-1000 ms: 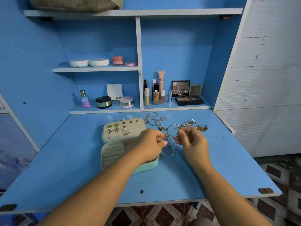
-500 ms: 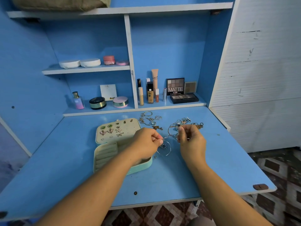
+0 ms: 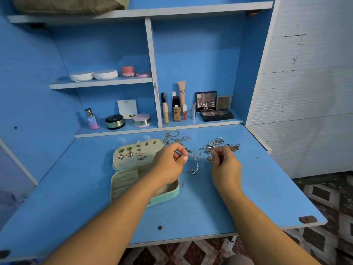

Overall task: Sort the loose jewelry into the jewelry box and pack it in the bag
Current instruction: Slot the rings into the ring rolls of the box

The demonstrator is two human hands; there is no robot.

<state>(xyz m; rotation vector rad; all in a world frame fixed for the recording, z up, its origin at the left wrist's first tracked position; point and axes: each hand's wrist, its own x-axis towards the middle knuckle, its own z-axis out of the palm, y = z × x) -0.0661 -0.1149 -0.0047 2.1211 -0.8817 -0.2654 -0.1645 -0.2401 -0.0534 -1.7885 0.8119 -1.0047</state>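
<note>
Earrings already sat in the jewelry box (image 3: 131, 180) lid; my left hand (image 3: 168, 165) and right hand (image 3: 225, 167) pinched a necklace (image 3: 193, 165), more loose jewelry (image 3: 219, 144) remained on the table (image 3: 248, 188).

We are looking at a blue fold-down desk board (image 3: 76, 188). An open mint-green jewelry box with a cream lining (image 3: 133, 180) is lying on it. Just right of the box, a silver chain with a small pendant (image 3: 193, 170) is trailing onto the board. Behind and right of the box, loose silver and gold jewelry (image 3: 217, 144) is lying scattered.
</note>
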